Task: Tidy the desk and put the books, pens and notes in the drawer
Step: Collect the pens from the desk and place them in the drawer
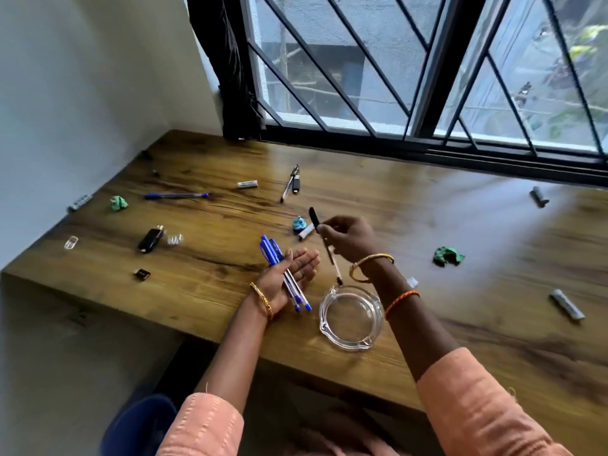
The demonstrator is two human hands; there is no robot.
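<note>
My left hand (pixel 292 274) lies palm up over the wooden desk (pixel 427 225), fingers straight, with a bunch of blue pens (pixel 283 274) resting across the palm. Just right of it, my right hand (pixel 348 238) pinches a black-capped pen (pixel 324 245) that hangs tilted above the desk. Another blue pen (pixel 176 195) lies at the far left of the desk. A black-and-clear pen (pixel 289 184) lies near the back middle. No drawer, books or notes are in view.
A glass ashtray (pixel 351 315) stands near the front edge below my right hand. Crumpled green paper balls (pixel 447 255) (pixel 118 203), a blue one (pixel 298 223), small white and grey tubes (pixel 566 304), black USB-like sticks (pixel 149 240) and clips are scattered about. A barred window runs behind.
</note>
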